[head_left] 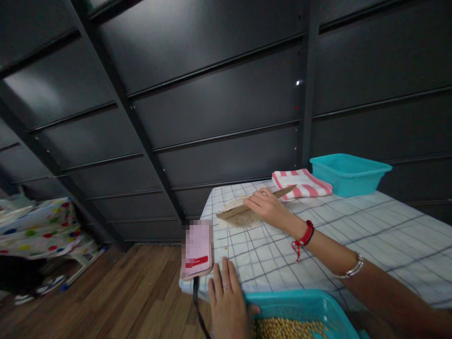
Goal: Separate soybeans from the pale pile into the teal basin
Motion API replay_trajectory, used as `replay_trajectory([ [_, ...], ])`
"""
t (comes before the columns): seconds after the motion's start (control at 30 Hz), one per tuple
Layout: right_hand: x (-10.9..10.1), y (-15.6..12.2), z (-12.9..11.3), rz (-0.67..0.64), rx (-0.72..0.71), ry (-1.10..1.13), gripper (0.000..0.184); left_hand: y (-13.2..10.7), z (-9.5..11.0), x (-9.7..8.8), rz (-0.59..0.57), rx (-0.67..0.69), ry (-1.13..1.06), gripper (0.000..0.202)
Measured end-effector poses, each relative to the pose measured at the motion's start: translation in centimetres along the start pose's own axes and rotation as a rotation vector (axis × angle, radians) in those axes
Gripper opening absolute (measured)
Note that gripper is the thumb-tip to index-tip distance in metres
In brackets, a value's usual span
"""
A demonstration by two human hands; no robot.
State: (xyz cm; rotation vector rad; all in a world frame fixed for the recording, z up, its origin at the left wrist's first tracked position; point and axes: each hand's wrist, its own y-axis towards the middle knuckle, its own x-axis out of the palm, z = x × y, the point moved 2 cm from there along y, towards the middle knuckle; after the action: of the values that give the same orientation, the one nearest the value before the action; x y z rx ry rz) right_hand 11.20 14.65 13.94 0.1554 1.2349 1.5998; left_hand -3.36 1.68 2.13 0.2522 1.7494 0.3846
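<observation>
My right hand [266,207] grips a long, narrow strip of brown cardboard [231,213], its fingers closed over the top edge. The strip stands slantwise on the checked cloth, beside a spread of pale, crumbly debris [243,220]. At the near edge of the table, my left hand [228,301] has its fingers stretched forward, with its thumb by the rim of a teal plastic basin [293,295]. Yellowish beans [282,327] lie in that basin, which the bottom of the picture cuts off. Just ahead of my left fingers lies a pink phone [197,247], partly pixelated.
The table has a white checked cloth [353,219]. At its back stand a folded pink-and-white striped towel [300,182] and another teal basin [353,181]. A black strap [197,296] hangs below the phone. A dotted-cloth table [42,226] and a person's shoes [51,285] are at left.
</observation>
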Motion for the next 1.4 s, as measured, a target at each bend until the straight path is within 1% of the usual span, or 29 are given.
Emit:
replay_trajectory([
  [0.13, -0.5, -0.2, 0.1, 0.002, -0.035, 0.030, 0.027, -0.1, 0.0, 0.2, 0.010, 0.004, 0.014, 0.072],
  [0.23, -1.1, -0.4, 0.6, 0.020, -0.017, 0.051, 0.030, -0.1, 0.0, 0.3, 0.013, 0.008, 0.001, 0.074],
  [0.33, -1.1, -0.4, 0.6, 0.027, -0.009, 0.068, 0.030, -0.1, 0.0, 0.4, 0.012, 0.002, -0.015, 0.074],
  [0.47, -0.8, -0.2, 0.1, 0.001, -0.057, 0.085, 0.029, -0.2, 0.0, 0.4, -0.005, 0.003, -0.030, 0.073],
  [0.57, -1.2, -0.1, 0.2, -0.011, -0.074, 0.101, 0.031, -0.2, 0.0, 0.4, -0.010, 0.001, -0.021, 0.074],
  [0.73, -1.8, -0.2, 0.5, 0.028, -0.066, 0.104, 0.026, -0.1, -0.1, 0.4, -0.032, 0.016, -0.023, 0.073],
  [0.9, -1.6, 0.0, 0.1, -0.022, -0.089, 0.094, 0.028, -0.1, -0.1, 0.4, -0.023, 0.015, -0.034, 0.073],
  [1.0, -2.2, 0.1, 0.2, -0.031, -0.099, 0.109, 0.031, -0.1, -0.1, 0.6, -0.016, 0.015, -0.027, 0.076],
  [1.17, -2.9, 0.2, 0.4, -0.017, -0.104, 0.113, 0.032, 0.0, -0.1, 1.6, -0.047, 0.009, -0.051, 0.079],
  [1.27, -3.0, 0.3, 0.3, -0.048, -0.116, 0.128, 0.030, 0.0, -0.1, 2.0, -0.059, -0.006, -0.069, 0.083],
  [1.4, -3.6, 0.4, 0.3, -0.090, -0.106, 0.126, 0.033, 0.0, 0.0, 2.0, -0.058, -0.011, -0.059, 0.084],
])
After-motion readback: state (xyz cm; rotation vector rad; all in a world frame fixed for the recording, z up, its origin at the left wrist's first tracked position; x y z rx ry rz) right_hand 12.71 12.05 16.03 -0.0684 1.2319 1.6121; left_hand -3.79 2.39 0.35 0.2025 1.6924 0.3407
